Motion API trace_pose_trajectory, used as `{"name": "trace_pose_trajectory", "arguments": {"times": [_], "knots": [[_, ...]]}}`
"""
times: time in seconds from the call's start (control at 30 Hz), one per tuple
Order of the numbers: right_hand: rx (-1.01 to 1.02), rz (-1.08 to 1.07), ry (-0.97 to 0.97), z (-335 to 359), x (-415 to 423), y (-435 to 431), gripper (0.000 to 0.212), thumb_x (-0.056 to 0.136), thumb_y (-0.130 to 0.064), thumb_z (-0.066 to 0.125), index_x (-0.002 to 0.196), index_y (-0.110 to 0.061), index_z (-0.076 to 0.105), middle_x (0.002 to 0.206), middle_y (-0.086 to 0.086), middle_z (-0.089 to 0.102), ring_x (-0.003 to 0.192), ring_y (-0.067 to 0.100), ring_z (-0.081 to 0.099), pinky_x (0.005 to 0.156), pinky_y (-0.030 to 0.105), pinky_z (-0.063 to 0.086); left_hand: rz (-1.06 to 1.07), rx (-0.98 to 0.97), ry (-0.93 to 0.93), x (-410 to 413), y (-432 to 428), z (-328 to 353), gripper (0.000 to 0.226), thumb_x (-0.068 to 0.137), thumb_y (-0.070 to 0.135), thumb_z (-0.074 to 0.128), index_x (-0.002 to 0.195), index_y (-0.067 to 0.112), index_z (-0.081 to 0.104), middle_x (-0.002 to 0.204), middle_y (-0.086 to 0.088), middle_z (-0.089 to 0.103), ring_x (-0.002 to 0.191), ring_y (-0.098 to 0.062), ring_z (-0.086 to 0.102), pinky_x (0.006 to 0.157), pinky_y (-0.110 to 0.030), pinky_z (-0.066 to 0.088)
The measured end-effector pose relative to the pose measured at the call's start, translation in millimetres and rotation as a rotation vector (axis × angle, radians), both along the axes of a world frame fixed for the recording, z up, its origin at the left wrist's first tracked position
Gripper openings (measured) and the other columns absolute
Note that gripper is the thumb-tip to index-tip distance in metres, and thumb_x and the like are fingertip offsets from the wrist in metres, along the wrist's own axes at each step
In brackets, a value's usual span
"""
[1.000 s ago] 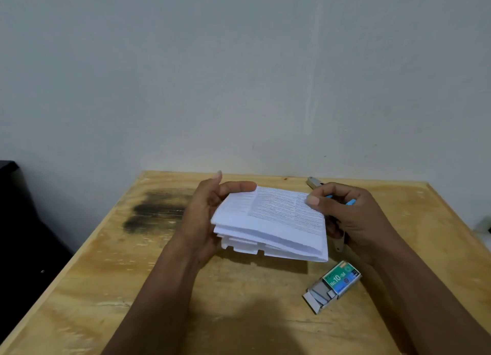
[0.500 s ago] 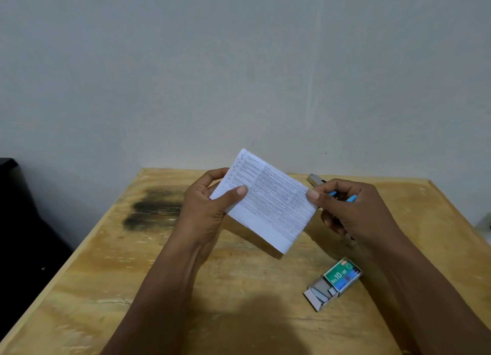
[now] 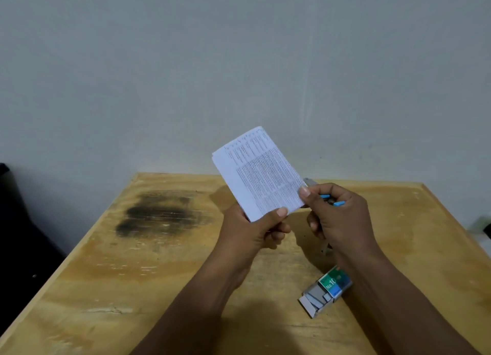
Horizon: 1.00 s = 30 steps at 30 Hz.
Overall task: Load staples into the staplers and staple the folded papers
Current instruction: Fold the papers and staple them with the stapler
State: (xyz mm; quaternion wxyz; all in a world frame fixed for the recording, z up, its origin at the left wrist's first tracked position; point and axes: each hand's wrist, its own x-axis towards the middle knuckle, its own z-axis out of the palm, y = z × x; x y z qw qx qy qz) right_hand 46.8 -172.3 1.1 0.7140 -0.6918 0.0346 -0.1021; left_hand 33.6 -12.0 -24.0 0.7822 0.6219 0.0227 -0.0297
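A folded white paper [image 3: 261,172] with printed text stands nearly upright above the table. My left hand [image 3: 255,228] pinches its lower edge between thumb and fingers. My right hand [image 3: 336,218] touches the paper's lower right corner with its thumb while its fingers are closed around a stapler [image 3: 325,199], metal with blue parts, mostly hidden in the fist. An open green box of staples [image 3: 328,289] lies on the table below my right wrist, with grey staple strips showing at its open end.
The wooden table [image 3: 159,275] has a dark burnt-looking stain [image 3: 159,212] at the back left. A plain wall rises behind it. A dark object [image 3: 10,216] stands off the table's left edge.
The folded paper has been lifted from a flat hold and turned upright. My left hand shifted right to the paper's lower edge; my right hand stayed, still holding the stapler.
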Motion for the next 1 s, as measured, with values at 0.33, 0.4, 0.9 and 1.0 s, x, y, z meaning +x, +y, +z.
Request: {"name": "trace_pose_trajectory", "arguments": {"times": [0.33,0.4,0.9,1.0], "knots": [[0.025,0.417,0.371,16,-3,-23,0.025,0.094,-0.016,0.059,0.115,-0.003,0.06,0.082,0.014,0.065,0.069,0.021,0.058,0.057,0.032,0.05,0.165,0.022,-0.141,11,31,6,0.021,0.085,0.004,0.078,0.105,0.006,0.072,0.077,-0.01,0.073,0.063,-0.021,0.066,0.059,-0.029,0.055],[0.085,0.471,0.349,16,-4,-22,0.034,0.084,-0.022,0.067,0.112,-0.002,0.064,0.09,0.016,0.074,0.071,0.022,0.064,0.057,0.031,0.055,0.147,0.019,-0.159,11,33,6,0.024,0.083,0.005,0.08,0.106,0.005,0.072,0.081,-0.011,0.074,0.063,-0.02,0.066,0.058,-0.028,0.055],[0.045,0.583,0.217,8,-3,-11,0.046,0.07,-0.035,0.075,0.106,-0.007,0.075,0.083,0.011,0.072,0.064,0.018,0.053,0.045,0.024,0.042,-0.009,0.115,-0.187,5,29,7,0.022,0.085,0.004,0.077,0.106,0.005,0.07,0.076,-0.01,0.073,0.061,-0.02,0.064,0.057,-0.03,0.058],[-0.045,0.545,0.206,5,-2,-11,0.043,0.068,-0.036,0.076,0.102,-0.01,0.076,0.077,0.008,0.071,0.069,0.023,0.057,0.049,0.028,0.043,-0.033,0.133,-0.173,5,29,7,0.029,0.084,0.005,0.079,0.111,0.004,0.069,0.08,-0.01,0.074,0.063,-0.021,0.065,0.058,-0.031,0.058]]}}
